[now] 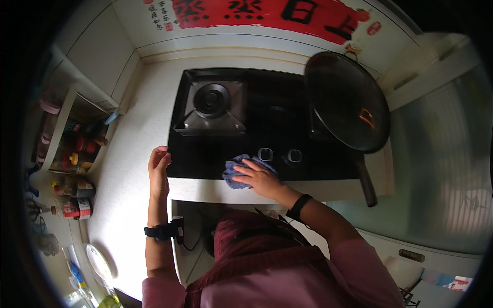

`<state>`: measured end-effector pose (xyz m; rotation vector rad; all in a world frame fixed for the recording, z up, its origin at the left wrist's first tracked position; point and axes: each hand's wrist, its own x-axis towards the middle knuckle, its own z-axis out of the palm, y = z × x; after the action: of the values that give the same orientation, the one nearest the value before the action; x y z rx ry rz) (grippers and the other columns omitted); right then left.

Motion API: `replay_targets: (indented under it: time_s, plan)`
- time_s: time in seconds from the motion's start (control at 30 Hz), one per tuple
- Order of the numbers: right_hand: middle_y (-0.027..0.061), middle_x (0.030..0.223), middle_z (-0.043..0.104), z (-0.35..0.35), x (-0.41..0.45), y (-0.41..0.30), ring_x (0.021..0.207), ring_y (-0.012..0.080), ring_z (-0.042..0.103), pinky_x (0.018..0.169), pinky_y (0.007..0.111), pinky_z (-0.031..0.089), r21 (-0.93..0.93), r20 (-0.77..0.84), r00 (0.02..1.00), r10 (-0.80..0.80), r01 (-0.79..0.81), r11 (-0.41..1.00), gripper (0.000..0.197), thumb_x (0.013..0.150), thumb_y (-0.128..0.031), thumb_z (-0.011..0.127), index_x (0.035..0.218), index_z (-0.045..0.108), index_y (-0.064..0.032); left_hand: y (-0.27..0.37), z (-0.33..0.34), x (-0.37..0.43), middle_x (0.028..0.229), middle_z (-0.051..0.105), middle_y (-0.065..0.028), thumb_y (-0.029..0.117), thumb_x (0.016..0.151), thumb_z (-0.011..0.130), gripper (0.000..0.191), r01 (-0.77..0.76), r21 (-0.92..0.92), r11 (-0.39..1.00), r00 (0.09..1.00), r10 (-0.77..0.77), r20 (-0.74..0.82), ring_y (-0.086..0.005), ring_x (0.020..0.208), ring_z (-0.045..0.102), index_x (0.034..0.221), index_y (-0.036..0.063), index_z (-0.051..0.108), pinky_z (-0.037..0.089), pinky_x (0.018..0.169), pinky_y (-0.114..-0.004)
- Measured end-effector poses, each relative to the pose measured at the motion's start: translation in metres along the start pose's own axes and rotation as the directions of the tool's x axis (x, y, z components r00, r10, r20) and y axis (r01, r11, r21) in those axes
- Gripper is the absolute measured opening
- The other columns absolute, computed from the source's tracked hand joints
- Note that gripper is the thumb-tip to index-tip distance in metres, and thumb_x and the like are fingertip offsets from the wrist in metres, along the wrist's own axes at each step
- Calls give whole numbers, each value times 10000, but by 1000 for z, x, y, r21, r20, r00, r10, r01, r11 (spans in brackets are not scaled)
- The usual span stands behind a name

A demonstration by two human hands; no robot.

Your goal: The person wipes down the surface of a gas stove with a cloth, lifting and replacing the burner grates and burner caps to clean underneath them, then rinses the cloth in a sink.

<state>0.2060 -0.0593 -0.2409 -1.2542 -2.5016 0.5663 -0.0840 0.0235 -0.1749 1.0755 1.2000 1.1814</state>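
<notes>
My right hand (262,181) presses a crumpled blue cloth (235,169) against the front edge of a black gas cooktop (204,156), its fingers spread over the fabric. Just right of the cloth are two control knobs (265,154). Near the cooktop's front left corner, my left hand (158,163) is raised with fingers loosely curled and nothing in it. Behind the cloth, at the left, a burner (211,100) sits bare in a metal surround (238,94). A dark wok (342,100) rests tilted on the right side, its handle (366,179) pointing towards me.
White countertop (127,161) runs along the left, with sauce bottles (77,208) and a shelf of jars (83,144) against the wall. A plate (98,265) stands at the lower left. On the right is a frosted glass panel (431,161).
</notes>
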Motion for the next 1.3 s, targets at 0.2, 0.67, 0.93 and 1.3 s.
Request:
replay_targets:
  time_s: [0.2,0.67,0.93,1.3]
  plan:
    - [-15,1294,379,-54,-143,47,1226,249,296,983,369,320,-121,-99,966,241,-252,960,563,678,103,438,1128,518,-226,2,78,-50,768,479,51,55,776,540,138,26,6,1000,1000,-26,13,-41,683,409,908,93,521,319,642,-191]
    - [167,1206,418,-64,-202,118,1107,307,393,931,363,321,633,-429,485,762,-441,637,437,809,-267,527,1147,451,0,-27,146,-94,715,464,45,-19,766,518,129,89,27,996,992,-91,84,-39,621,396,866,61,518,314,565,-174]
    - [-7,1282,372,-61,-110,101,1181,343,297,973,486,241,-122,-409,775,483,-570,812,376,761,-223,561,1132,506,-236,-37,171,-89,732,463,44,-22,765,521,143,195,52,979,971,-200,134,-39,661,415,880,63,517,332,600,-167]
    - [149,1137,467,-82,-248,182,1043,363,421,859,433,393,140,-555,616,559,-594,792,324,689,-60,583,1007,529,-85,-44,178,-63,777,480,42,-20,771,519,137,222,35,974,948,-224,227,-41,710,430,875,69,526,348,644,-165]
